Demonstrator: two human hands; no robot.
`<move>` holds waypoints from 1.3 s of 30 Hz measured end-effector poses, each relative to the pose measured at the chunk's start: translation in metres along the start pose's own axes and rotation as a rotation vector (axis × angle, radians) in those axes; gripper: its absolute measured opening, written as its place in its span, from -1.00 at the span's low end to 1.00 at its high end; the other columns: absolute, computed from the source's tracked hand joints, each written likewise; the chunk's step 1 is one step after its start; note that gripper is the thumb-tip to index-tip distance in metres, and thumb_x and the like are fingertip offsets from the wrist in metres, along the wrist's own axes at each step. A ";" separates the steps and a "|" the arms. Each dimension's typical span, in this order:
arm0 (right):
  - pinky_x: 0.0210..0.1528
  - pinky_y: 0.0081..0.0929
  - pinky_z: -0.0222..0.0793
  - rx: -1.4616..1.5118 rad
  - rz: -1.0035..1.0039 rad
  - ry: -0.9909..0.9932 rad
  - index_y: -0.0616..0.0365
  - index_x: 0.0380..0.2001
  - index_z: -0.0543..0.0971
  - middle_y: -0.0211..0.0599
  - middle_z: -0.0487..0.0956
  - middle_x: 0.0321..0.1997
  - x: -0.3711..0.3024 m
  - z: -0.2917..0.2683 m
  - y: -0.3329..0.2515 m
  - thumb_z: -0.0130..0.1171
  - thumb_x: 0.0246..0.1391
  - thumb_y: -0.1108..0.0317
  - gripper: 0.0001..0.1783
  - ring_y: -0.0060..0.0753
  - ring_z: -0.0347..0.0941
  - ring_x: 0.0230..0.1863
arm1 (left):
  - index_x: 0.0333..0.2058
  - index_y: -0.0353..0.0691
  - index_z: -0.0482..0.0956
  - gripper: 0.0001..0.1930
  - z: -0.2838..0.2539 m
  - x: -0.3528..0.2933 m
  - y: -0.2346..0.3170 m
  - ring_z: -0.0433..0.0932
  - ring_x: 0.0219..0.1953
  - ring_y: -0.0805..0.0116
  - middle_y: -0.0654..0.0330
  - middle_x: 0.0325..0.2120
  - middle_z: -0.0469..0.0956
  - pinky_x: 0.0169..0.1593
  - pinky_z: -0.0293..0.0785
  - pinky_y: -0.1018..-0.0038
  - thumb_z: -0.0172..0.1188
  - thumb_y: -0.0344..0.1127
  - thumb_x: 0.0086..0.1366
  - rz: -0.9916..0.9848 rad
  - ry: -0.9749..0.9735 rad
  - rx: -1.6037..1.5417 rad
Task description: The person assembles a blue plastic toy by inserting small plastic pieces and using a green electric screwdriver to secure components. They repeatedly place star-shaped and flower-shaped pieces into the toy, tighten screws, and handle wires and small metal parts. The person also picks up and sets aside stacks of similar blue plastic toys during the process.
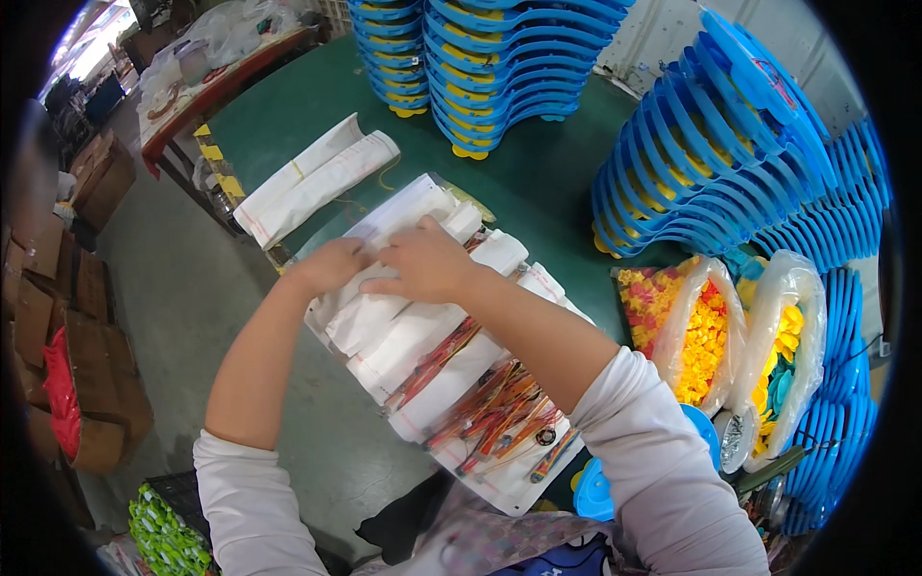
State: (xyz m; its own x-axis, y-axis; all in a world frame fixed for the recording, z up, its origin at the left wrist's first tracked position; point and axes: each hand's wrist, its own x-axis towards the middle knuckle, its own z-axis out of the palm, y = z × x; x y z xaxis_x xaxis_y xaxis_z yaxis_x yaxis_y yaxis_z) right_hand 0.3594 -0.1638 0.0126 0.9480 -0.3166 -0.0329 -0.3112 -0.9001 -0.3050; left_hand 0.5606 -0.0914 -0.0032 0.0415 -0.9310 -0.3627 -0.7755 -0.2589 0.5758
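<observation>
A long white sheet (449, 420), laid in overlapping folds, stretches across the green table toward me. Between its nearer folds lie thin strips and bundles (504, 408) in red, orange and dark colours, under what looks like clear plastic. Both hands are at the far end of the sheet, close together. My left hand (331, 266) has its fingers bent together on a white fold (370, 240), seemingly pinching it. Beside it, my right hand (427, 264) rests on the same fold with thumb and fingers apart. The material under my fingertips is partly hidden.
A rolled white bundle (312, 178) lies at the table's far left. Tall stacks of blue plastic pieces (509, 67) with yellow parts stand behind, with more leaning stacks (711, 144) at right. Plastic bags of yellow pieces (701, 336) sit nearby. Cardboard boxes (91, 355) line the left.
</observation>
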 end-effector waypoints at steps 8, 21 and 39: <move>0.21 -0.07 0.16 -0.113 0.003 0.350 0.04 -0.13 0.71 -0.21 0.60 -0.07 -0.003 0.038 -0.003 0.07 0.24 -0.30 -0.38 -0.14 0.45 0.07 | -0.29 -0.38 0.61 -0.69 0.027 0.000 -0.010 0.59 -0.25 -0.16 -0.18 -0.36 0.60 -0.14 0.46 0.11 0.20 -0.17 0.33 0.108 0.335 0.014; 0.35 -0.05 0.08 -0.083 0.042 0.286 0.07 -0.02 0.68 -0.18 0.62 0.01 -0.005 0.040 -0.004 -0.02 0.30 -0.32 -0.32 -0.13 0.44 0.16 | -0.09 -0.44 0.62 -0.30 -0.010 -0.009 -0.015 0.65 -0.12 -0.06 -0.19 -0.14 0.67 0.03 0.52 0.24 0.57 0.01 -0.09 -0.069 0.226 0.013; 0.19 -0.04 0.26 0.068 0.263 0.818 0.07 0.06 0.54 -0.14 0.52 0.10 -0.026 0.007 0.085 0.24 0.16 0.34 -0.61 0.02 0.37 0.15 | -0.07 -0.43 0.61 -0.56 -0.027 0.002 -0.036 0.59 -0.03 -0.27 -0.32 -0.14 0.62 0.09 0.48 0.13 0.37 -0.22 0.16 0.006 0.565 0.145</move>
State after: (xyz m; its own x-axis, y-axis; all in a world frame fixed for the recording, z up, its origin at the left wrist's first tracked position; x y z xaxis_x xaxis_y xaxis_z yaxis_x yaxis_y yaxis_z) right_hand 0.3088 -0.2295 -0.0191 0.4918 -0.6517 0.5774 -0.4842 -0.7559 -0.4407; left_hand 0.6058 -0.0913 -0.0051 0.3357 -0.9355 0.1104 -0.8535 -0.2525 0.4558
